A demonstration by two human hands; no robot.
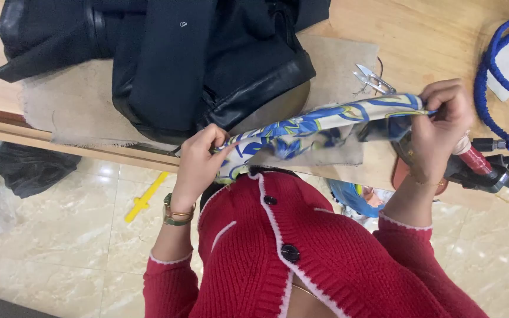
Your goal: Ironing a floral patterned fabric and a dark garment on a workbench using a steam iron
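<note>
A narrow blue, white and yellow patterned scarf point(319, 123) is stretched between my two hands above the table edge. My left hand point(198, 162) pinches its left end near my chest. My right hand point(440, 126) grips its right end, fingers closed over the fabric. A gold watch and bracelet sit on my left wrist. I wear a red knitted cardigan with white trim and dark buttons.
A dark navy and black leather garment point(166, 59) lies on a beige cloth point(66, 112) on the wooden table point(431, 35). Small thread snips point(372, 79) lie behind the scarf. A blue coiled hose point(499, 70) and a red-black tool point(484, 165) sit right. A yellow object point(144, 199) lies on the tiled floor.
</note>
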